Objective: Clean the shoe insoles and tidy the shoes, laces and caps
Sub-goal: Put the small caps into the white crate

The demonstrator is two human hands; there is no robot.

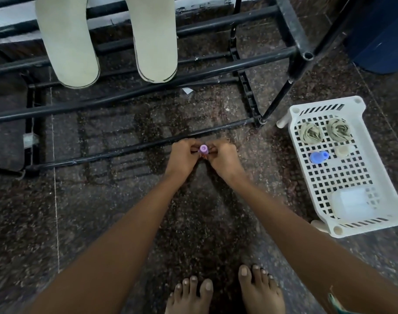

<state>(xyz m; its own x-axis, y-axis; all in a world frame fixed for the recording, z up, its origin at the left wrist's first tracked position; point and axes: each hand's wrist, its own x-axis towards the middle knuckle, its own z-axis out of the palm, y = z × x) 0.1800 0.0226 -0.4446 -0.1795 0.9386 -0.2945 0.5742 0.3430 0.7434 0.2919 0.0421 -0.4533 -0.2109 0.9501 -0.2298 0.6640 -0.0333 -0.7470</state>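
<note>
My left hand and my right hand meet low over the dark floor, and both pinch a small purple cap between their fingertips. Something small and orange shows just under the cap; I cannot tell what it is. Two pale insoles lean on the bars of the black shoe rack at the top. In the white plastic basket at the right lie two rolled greenish laces, a blue cap, a cream cap and a white translucent container.
The rack's lowest bar runs just beyond my hands. A dark blue bin stands at the top right. My bare feet are at the bottom edge. A scrap of white paper lies on the speckled floor under the rack.
</note>
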